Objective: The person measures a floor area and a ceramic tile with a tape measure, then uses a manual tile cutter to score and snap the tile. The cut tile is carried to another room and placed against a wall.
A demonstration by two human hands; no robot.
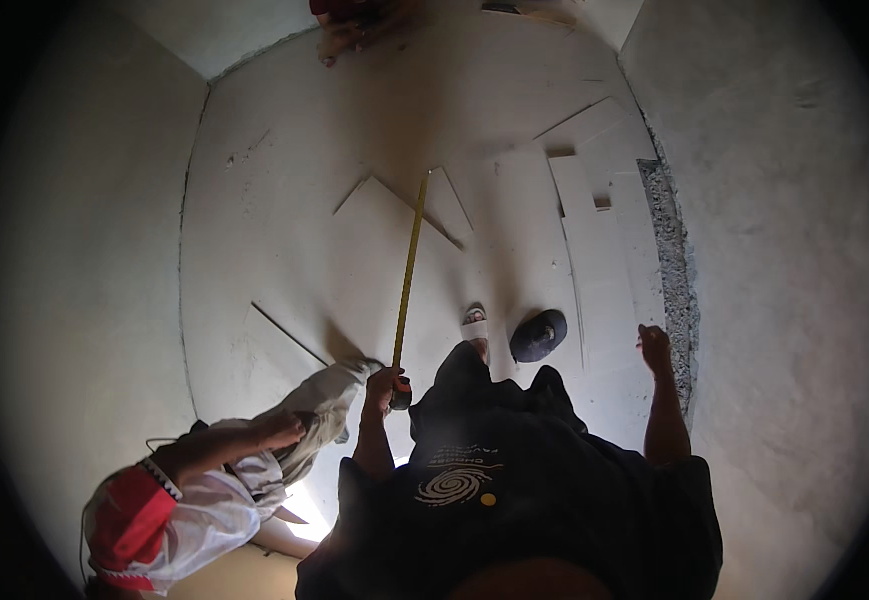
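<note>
My left hand (380, 392) is closed round a tape measure (401, 398) with a dark and orange case. Its yellow blade (411, 262) runs out straight ahead, the far end over the pale pieces on the floor. My right hand (655, 347) is held out near the right wall, fingers curled in, with nothing visible in it. Below, by my sandalled foot (474, 325), a dark cap (538, 336) lies on the floor.
At left a co-worker in a red and white shirt (134, 520) bends close to my left arm. Another person's hand (332, 45) shows at the far end. Thin pale boards (594, 240) lie at right, beside a rough broken strip (670, 260) along the wall. A dark rod (289, 332) lies at left.
</note>
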